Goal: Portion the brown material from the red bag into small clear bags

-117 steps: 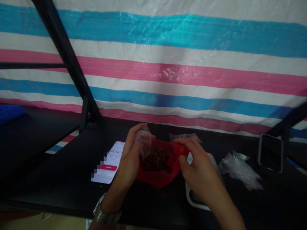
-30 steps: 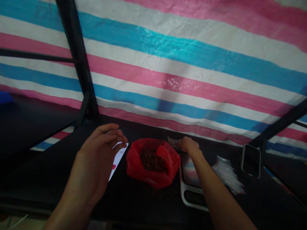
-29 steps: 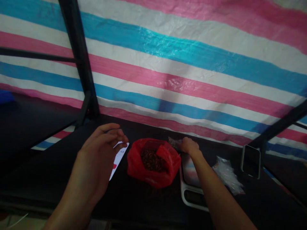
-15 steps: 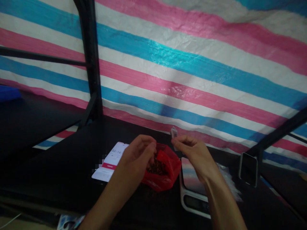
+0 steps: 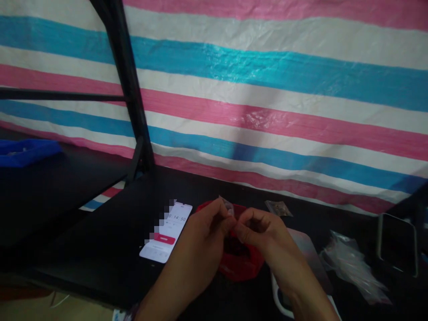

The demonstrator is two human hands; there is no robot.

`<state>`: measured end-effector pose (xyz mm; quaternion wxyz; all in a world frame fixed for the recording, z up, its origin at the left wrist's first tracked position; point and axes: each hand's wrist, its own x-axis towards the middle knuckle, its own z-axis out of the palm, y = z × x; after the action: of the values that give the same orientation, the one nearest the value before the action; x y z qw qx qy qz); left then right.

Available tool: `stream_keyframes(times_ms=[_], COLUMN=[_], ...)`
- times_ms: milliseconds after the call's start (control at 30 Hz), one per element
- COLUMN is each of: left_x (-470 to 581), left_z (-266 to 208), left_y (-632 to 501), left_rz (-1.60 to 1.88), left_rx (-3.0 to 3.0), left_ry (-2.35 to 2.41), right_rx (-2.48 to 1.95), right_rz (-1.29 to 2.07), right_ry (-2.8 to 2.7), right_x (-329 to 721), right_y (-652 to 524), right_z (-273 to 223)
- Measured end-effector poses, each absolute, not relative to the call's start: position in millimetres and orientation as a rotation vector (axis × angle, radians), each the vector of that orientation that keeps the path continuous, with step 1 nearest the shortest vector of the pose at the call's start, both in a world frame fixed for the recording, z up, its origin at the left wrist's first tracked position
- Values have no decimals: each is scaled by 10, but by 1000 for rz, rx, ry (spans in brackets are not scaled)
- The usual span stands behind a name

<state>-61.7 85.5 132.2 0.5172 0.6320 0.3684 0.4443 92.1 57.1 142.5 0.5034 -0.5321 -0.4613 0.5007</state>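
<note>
My left hand (image 5: 203, 240) and my right hand (image 5: 267, 229) meet fingertip to fingertip above a red plastic bag (image 5: 242, 267). Pinched between them is a small clear plastic bag (image 5: 227, 205), whose upper part pokes out behind my left fingers. The red bag stands with its mouth gaping and has small dark pieces inside, too dim to identify. Beneath my right wrist sits a kitchen scale (image 5: 302, 240), partly covered by that arm. Just behind the scale lies a little clear packet (image 5: 279, 208) with brownish contents.
A phone with a running timer (image 5: 165, 236) lies left of my left hand. To the right are a pile of clear zip bags (image 5: 356, 267) and a dark-screened phone (image 5: 397, 245). A blue tray (image 5: 28, 152) rests on the left shelf, beyond a black post (image 5: 129, 84).
My right hand has come left and down with the small clear bag to meet my left hand's fingers. The camera view has turned, and the brownish packet behind the scale now shows.
</note>
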Motion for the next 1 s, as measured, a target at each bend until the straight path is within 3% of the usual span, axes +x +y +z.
stream_keyframes(times_ms=[133,300,500,700,1000], left_x=[-603,-655,-629,-649,-625], left_z=[1332,1384,1444,1401,1289], left_y=[796,758,768,810,786], left_rz=[1065,1105,1088,1057,1058], left_rx=[1714,1668,1556,1556,1742], left_ry=[1133,1189,1096,1091,1174], right_rx=[-1358,-1476,-1428,-1418,-1535], right_rz=[1074,631,829,895,591], right_ry=[-1121,-1034,-1399,-1426,-1367], right_x=[886,960,855,896,765], right_y=[610,590,474,447,523], right_z=[1336,1375,1533,1489,1384])
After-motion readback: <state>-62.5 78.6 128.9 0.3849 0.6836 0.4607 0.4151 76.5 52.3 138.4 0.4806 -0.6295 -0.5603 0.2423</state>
